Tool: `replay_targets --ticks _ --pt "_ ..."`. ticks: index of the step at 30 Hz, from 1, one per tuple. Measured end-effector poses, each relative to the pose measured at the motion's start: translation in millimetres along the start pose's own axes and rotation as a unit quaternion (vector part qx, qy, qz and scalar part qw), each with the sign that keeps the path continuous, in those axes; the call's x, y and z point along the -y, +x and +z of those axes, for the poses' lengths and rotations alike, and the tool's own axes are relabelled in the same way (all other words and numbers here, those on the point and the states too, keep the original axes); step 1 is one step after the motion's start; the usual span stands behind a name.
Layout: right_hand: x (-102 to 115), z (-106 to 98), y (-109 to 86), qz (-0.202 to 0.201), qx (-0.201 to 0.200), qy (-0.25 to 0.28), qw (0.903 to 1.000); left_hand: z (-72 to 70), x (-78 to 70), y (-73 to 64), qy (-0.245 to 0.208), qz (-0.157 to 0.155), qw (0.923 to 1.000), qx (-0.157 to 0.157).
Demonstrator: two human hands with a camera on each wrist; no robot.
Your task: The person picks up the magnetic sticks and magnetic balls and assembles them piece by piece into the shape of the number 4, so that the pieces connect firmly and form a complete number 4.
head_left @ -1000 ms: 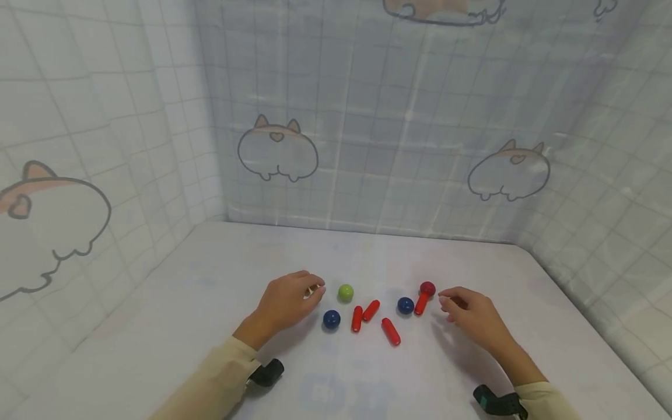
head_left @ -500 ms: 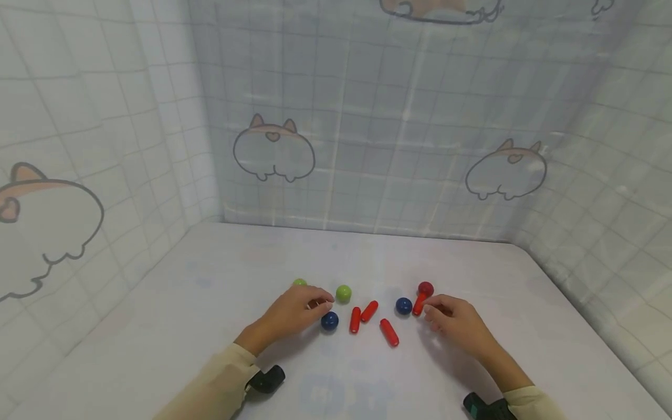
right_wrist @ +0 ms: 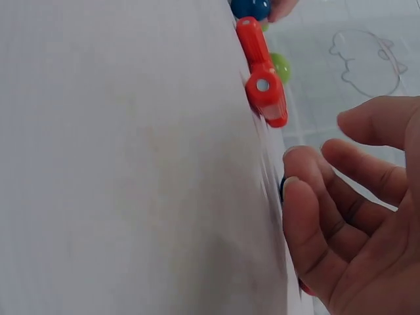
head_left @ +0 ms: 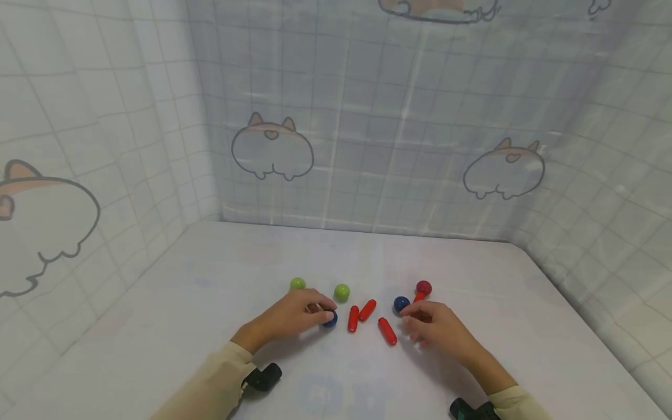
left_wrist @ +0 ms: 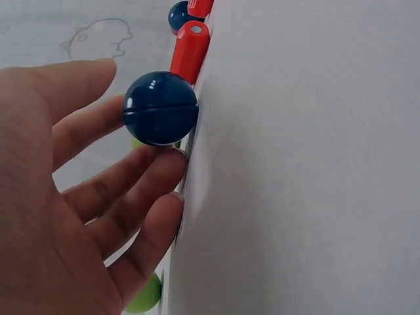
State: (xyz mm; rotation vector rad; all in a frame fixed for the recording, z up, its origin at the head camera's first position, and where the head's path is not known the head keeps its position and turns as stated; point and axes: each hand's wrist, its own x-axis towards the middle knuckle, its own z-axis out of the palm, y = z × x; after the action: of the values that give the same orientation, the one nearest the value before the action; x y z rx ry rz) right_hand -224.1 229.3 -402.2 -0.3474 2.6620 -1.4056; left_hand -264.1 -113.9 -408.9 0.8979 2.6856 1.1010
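My left hand [head_left: 287,315] is around a glossy blue ball [left_wrist: 161,108] with a groove round its middle. In the left wrist view its thumb stands apart from the ball, and fingers curve behind it. My right hand [head_left: 438,328] hovers low with loosely bent fingers, holding nothing. Just beyond its fingertips is a second blue ball [head_left: 401,303]. A dark red ball [head_left: 423,287] touches a red rod [head_left: 419,297], which the right hand partly hides. Between the hands lie three red rods, a left one [head_left: 353,319], a middle one [head_left: 368,310] and a near one [head_left: 387,331]. Grey discs mark their ends.
One green ball [head_left: 342,292] sits behind the rods, and another green ball [head_left: 297,283] is behind the left hand. The white tabletop [head_left: 252,251] meets a grid-patterned curtain [head_left: 367,175] at the back and sides.
My left hand has moved right and slightly nearer, onto the blue ball, uncovering the left green ball. The right hand has moved left and nearer, past the red rod and towards the other blue ball.
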Motion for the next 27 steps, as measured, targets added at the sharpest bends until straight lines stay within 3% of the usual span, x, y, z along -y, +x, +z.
replay_targets --ticks 12,20,27 --pt "6 13 6.5 0.02 0.018 -0.016 0.9995 -1.6 5.5 -3.6 -0.018 -0.022 0.9989 0.036" --pt "10 19 10.5 0.021 0.017 -0.046 0.9986 -0.8 6.4 -1.8 0.0 0.005 0.9993 0.038" --pt "13 23 13.4 0.018 0.018 -0.068 0.9974 1.0 6.8 0.6 0.012 -0.001 0.9992 0.039"
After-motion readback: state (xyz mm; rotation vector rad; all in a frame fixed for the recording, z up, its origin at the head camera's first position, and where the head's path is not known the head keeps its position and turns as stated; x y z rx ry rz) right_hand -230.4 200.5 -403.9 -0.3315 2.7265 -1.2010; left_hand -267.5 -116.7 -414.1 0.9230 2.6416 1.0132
